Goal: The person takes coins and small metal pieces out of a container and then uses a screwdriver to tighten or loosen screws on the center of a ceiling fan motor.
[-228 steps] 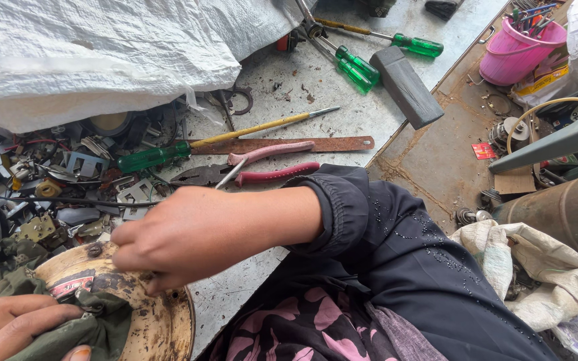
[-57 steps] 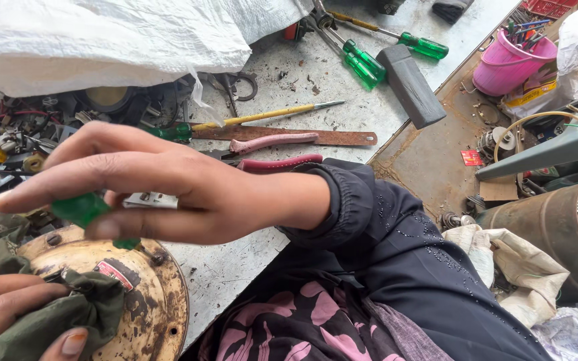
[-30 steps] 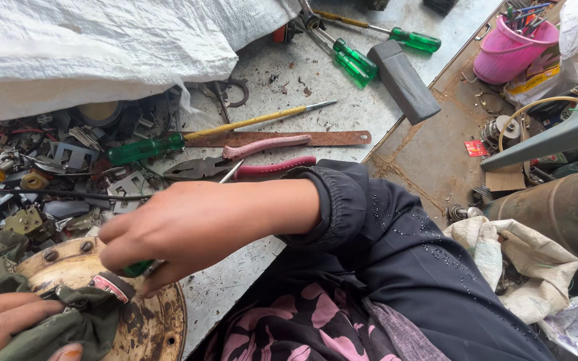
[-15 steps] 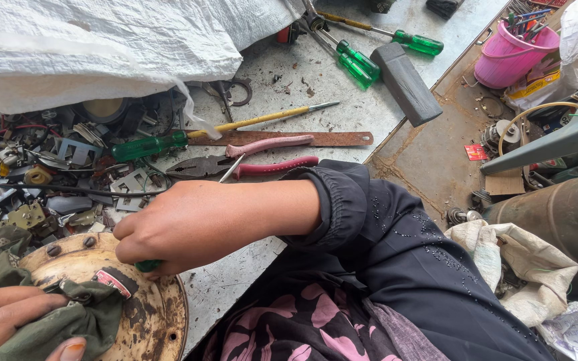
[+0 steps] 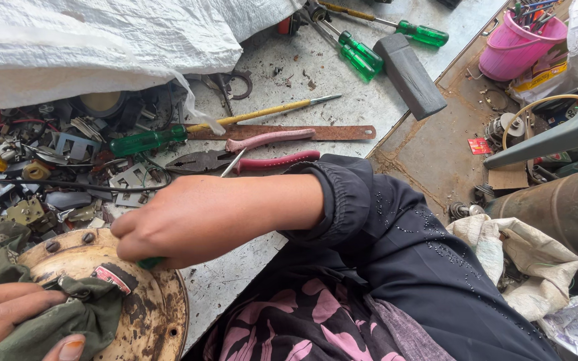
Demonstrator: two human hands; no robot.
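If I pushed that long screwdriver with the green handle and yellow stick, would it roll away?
Probably a little. The long screwdriver with the green handle and yellow shaft looks round, so it could roll on the flat grey worktop. It likely would not go far: the rusty flat metal strip lies right beside it. It looks stiff, not bendy.

We see a small red label (image 5: 111, 276) on the rusty disc (image 5: 162, 321) at seven o'clock, a small red packet (image 5: 479, 146) on the floor at two o'clock, and a white-and-yellow bag (image 5: 535, 72) under the pink bucket (image 5: 511, 48).
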